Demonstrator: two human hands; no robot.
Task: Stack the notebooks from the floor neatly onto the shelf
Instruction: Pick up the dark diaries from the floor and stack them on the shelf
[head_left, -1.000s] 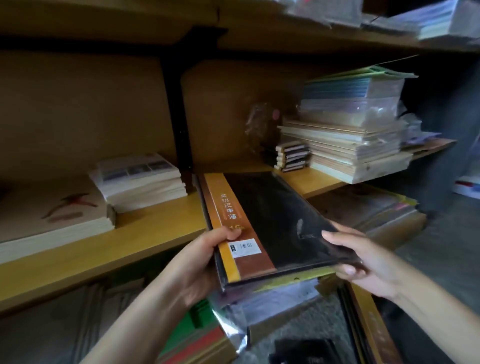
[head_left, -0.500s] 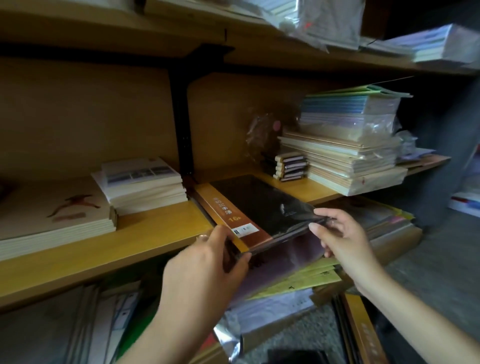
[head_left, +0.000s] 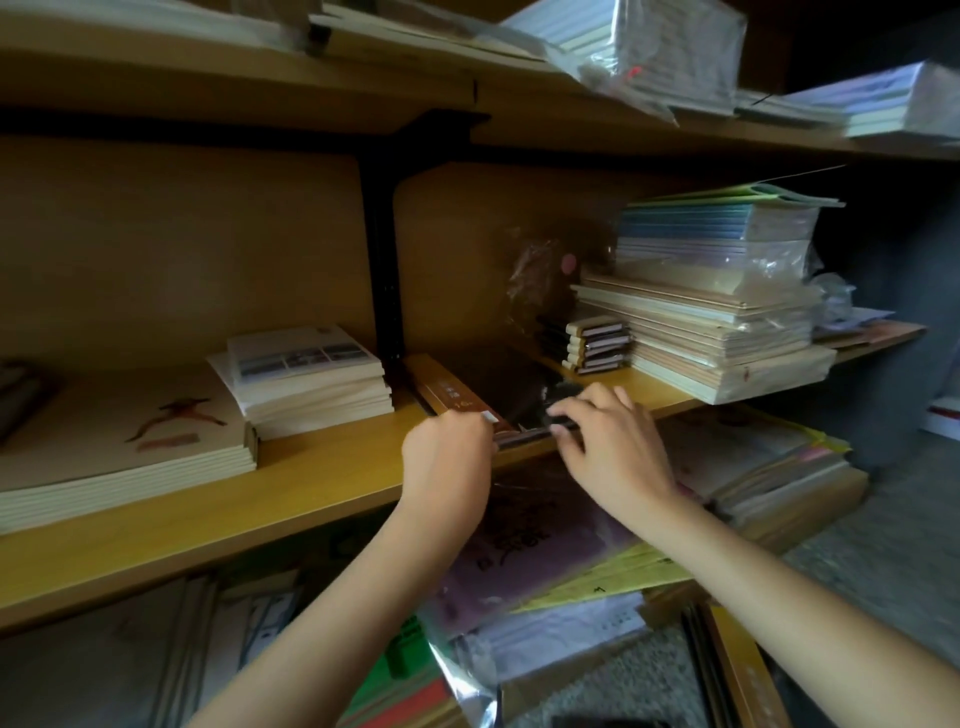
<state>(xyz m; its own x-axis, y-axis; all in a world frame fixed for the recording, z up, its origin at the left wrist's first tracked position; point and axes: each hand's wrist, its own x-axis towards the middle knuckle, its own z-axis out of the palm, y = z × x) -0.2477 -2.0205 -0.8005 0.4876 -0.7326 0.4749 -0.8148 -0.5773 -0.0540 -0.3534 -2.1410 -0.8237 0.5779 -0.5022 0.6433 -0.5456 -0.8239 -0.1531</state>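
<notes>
A black notebook with an orange-brown spine band (head_left: 488, 382) lies flat on the wooden shelf (head_left: 311, 483), between the black upright and a small stack of pocket books. Its near edge slightly overhangs the shelf's front. My left hand (head_left: 449, 457) is curled at the notebook's near left corner, fingers against its edge. My right hand (head_left: 608, 436) rests on the near right edge, fingers over the top cover and thumb below. More wrapped notebooks (head_left: 530, 561) lie in a pile below the shelf.
A stack of white booklets (head_left: 306, 379) sits left of the upright (head_left: 382, 270), with large tan pads (head_left: 119, 441) further left. A small stack of pocket books (head_left: 597, 343) and a tall stack of notebooks (head_left: 722, 296) stand to the right. An upper shelf (head_left: 519, 109) hangs overhead.
The black notebook went from being held tilted in front of the shelf to lying flat on it, pushed further back. Both hands followed it forward to its near edge.
</notes>
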